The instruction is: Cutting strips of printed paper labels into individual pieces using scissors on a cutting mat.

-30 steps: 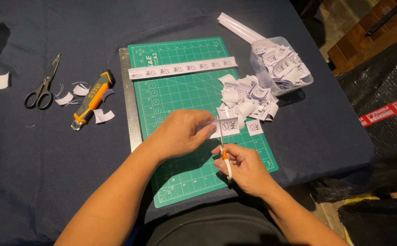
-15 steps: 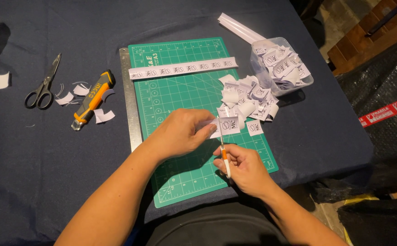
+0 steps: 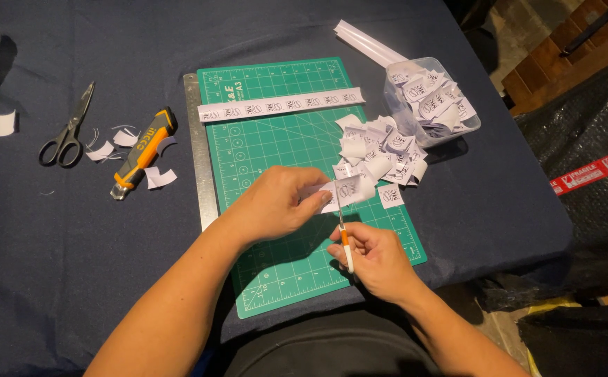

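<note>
Paper slip (image 3: 346, 190), small, white and printed, sits pinched in the fingertips of the left hand (image 3: 279, 206), held just above the green cutting mat (image 3: 276, 139) near its right half. The left hand is curled closed around the slip's left end, thumb against fingers. The right hand (image 3: 373, 258) is closed around a slim craft knife with an orange and white handle (image 3: 346, 246), gripped like a pen; its thin blade points up and meets the lower edge of the slip. Both forearms come in from the bottom of the view.

Just beyond the slip lies a loose pile of cut paper pieces (image 3: 380, 153) on the mat's right edge, reaching toward a clear plastic tub (image 3: 431, 105) filled with more of the same pieces, which stands on the dark blue tablecloth (image 3: 73, 279) just off the mat. A long uncut printed strip (image 3: 279, 106) lies across the upper part of the mat. A steel ruler (image 3: 199, 153) lies along the mat's left edge. Further left, well apart from the hands, rest an orange and black utility knife (image 3: 141, 153) and black-handled scissors (image 3: 69, 129), with a few white paper scraps between and around them.
</note>
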